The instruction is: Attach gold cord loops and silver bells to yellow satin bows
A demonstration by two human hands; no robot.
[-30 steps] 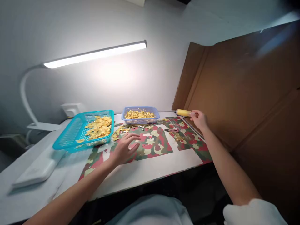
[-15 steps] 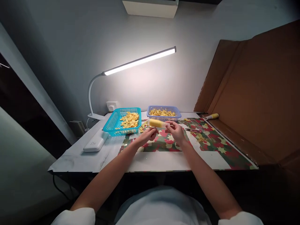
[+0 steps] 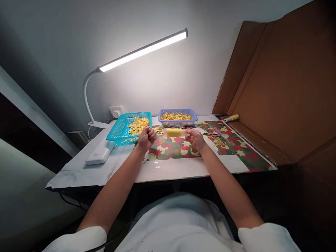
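Note:
My right hand (image 3: 195, 139) pinches one end of a spool of yellow thread (image 3: 174, 132), which lies level across the front of me above the patterned mat (image 3: 168, 148). To the left of the spool, apart from it, my left hand (image 3: 147, 138) is closed in a fist; whatever its fingers may hold is hidden, and no thread can be made out between the hands. Just beyond that fist stands a turquoise basket (image 3: 119, 131) with flat golden pieces (image 3: 138, 125). Farther back, a blue-violet basket (image 3: 177, 123) contains thin golden pieces (image 3: 176, 116).
Small pliers-like cutters (image 3: 212, 134) lie right of my right hand, near yellow thread scraps (image 3: 216, 141). A similar spool (image 3: 231, 118) rests by the cardboard wall (image 3: 275, 87). A white power bank (image 3: 100, 153) lies at left, below a lit lamp (image 3: 144, 52).
My left hand has moved left, away from the spool, and closed into a fist. My right hand still holds the spool. The whole view has shifted slightly.

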